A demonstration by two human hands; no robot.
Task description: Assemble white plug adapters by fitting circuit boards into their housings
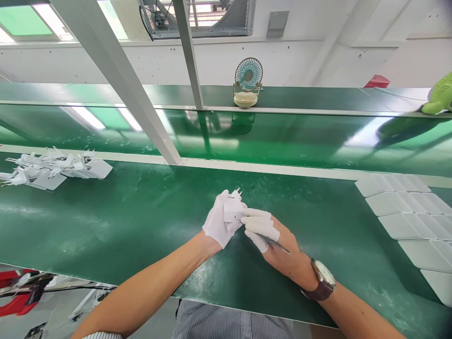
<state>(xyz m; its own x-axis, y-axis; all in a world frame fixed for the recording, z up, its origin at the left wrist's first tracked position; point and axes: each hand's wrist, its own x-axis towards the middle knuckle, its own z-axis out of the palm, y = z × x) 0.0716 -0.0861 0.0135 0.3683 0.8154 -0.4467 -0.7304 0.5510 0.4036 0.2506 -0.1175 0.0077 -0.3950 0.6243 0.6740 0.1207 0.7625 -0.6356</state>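
My left hand, in a white glove, grips a small white plug adapter whose metal pins point up and away. My right hand wears white finger cots and a wristwatch. It holds a thin dark tool, like tweezers, with the tip against the adapter's side. Both hands hover just over the green work surface near its middle.
A heap of white plug adapters lies at the far left. Rows of white flat parts lie at the right edge. A small teal desk fan stands on the back shelf behind a slanted metal post. A green object sits far right.
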